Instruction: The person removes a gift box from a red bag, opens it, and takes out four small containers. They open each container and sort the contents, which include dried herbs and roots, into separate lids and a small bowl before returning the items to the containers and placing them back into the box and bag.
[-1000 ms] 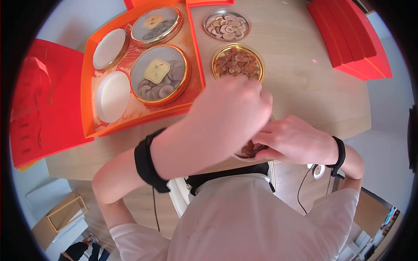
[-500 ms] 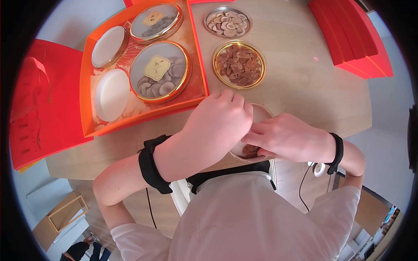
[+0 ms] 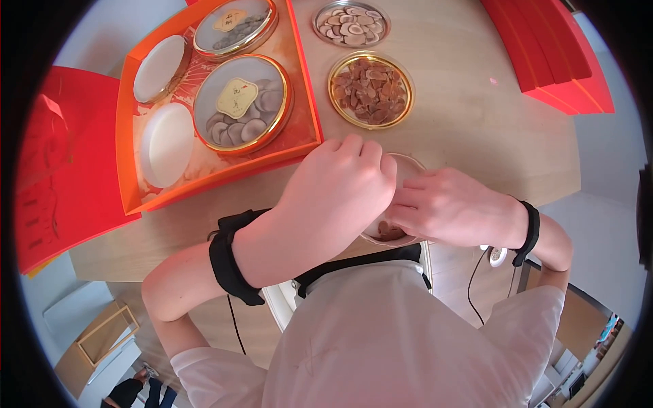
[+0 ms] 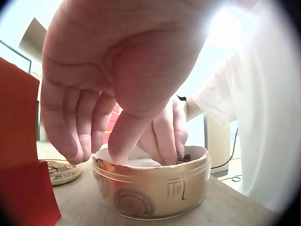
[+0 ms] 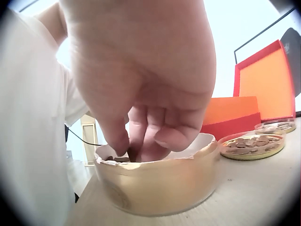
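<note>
Our left hand [image 3: 340, 187] has come back toward us since a second ago, when it covered the near edge of the gold-rimmed dish [image 3: 373, 125]; now it hangs over the left side of the round container [image 5: 164, 188] on the counter [image 3: 476, 143]. That grip is spread: four fingers reach down nearly straight, side by side, with the thumb apart from them at the container's rim. Our right hand [image 3: 452, 211] enters from the other side, fingertips inside the container. Its grip is drawn together, thumb close to the fingers, just beside brown slices [image 3: 389, 232] in the container; we cannot tell whether it pinches one.
</note>
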Tool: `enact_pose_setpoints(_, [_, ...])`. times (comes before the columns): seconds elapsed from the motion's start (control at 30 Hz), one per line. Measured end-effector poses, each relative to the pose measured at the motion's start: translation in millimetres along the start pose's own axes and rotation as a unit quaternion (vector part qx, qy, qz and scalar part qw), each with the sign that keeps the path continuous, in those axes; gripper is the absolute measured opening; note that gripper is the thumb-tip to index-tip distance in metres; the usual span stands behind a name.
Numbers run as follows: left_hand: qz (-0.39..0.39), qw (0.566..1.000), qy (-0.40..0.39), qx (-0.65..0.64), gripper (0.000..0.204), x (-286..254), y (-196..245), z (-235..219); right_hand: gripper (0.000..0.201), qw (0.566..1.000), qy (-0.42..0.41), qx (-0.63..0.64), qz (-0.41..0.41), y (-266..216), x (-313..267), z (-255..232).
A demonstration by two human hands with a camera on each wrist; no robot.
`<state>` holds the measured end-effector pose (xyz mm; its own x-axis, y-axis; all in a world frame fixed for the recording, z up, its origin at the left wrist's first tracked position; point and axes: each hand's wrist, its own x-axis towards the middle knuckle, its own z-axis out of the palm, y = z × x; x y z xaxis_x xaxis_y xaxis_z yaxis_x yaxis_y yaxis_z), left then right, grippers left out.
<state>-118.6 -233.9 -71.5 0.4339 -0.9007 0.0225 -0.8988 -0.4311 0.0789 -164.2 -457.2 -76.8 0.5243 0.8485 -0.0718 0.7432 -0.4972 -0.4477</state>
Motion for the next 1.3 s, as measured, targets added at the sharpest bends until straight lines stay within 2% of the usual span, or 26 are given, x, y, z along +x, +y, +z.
enact_pose_setpoints(0.07, [0.01, 1.0, 0.015, -0.013, 0.023, -5, -1, -4, 0.014, 1.0, 0.006, -0.004, 0.006, 2, -1, -6])
enact_pose_setpoints(0.17, [0.033, 0.998, 0.054, -0.029, 0.019, -10, 3, -6, 0.013, 0.995, 0.079, -0.062, -0.001, 17, 0, -25])
enact_pose_setpoints(0.2, [0.057, 0.997, 0.035, -0.045, 0.017, -10, 5, -6, 0.01, 0.991, 0.123, -0.016, 0.053, 26, -1, -27])
enact_pose_setpoints(0.3, [0.124, 0.988, -0.018, -0.085, 0.013, -5, 13, -1, 0.014, 0.972, 0.204, 0.051, 0.101, 56, 12, -39])
enact_pose_setpoints(0.4, [0.176, 0.976, -0.054, -0.114, 0.011, 6, 21, 13, 0.02, 0.95, 0.232, 0.029, 0.207, 64, 20, -35])
enact_pose_setpoints(0.5, [0.197, 0.964, -0.061, -0.166, 0.009, 10, 21, 24, 0.014, 0.97, 0.196, 0.067, 0.124, 43, 11, -31])
enact_pose_setpoints(0.53, [0.199, 0.959, -0.061, -0.19, 0.009, 11, 19, 25, 0.01, 0.977, 0.103, 0.114, 0.15, 30, 6, -39])
enact_pose_setpoints(0.63, [0.204, 0.957, -0.044, -0.2, 0.008, 12, 22, 30, 0.007, 0.994, -0.007, 0.044, 0.097, 16, -9, -29])
enact_pose_setpoints(0.67, [0.205, 0.959, -0.035, -0.192, 0.008, 12, 23, 31, 0.017, 0.993, -0.015, 0.053, 0.103, 13, -13, -26])
enact_pose_setpoints(0.77, [0.186, 0.949, -0.046, -0.249, 0.009, 11, 22, 29, 0.018, 0.994, -0.029, 0.061, 0.09, 15, -19, -22])
enact_pose_setpoints(0.9, [0.167, 0.959, -0.04, -0.226, 0.008, 11, 23, 28, 0.022, 0.995, -0.004, 0.025, 0.096, 21, -16, -17])
enact_pose_setpoints(0.97, [0.162, 0.955, -0.05, -0.242, 0.008, 12, 20, 27, 0.025, 0.995, 0.021, 0.015, 0.098, 22, -13, -16])
enact_pose_setpoints(1.07, [0.146, 0.936, -0.093, -0.308, 0.007, 15, 19, 26, 0.031, 0.995, 0.007, -0.003, 0.1, 24, -10, -19])
enact_pose_setpoints(1.17, [0.142, 0.927, -0.057, -0.344, 0.006, 13, 18, 30, 0.033, 0.996, 0.008, -0.02, 0.083, 24, -8, -20])
enact_pose_setpoints(1.3, [0.101, 0.91, -0.129, -0.382, 0.006, 16, 18, 22, 0.034, 0.996, 0.006, -0.032, 0.083, 23, -8, -20])
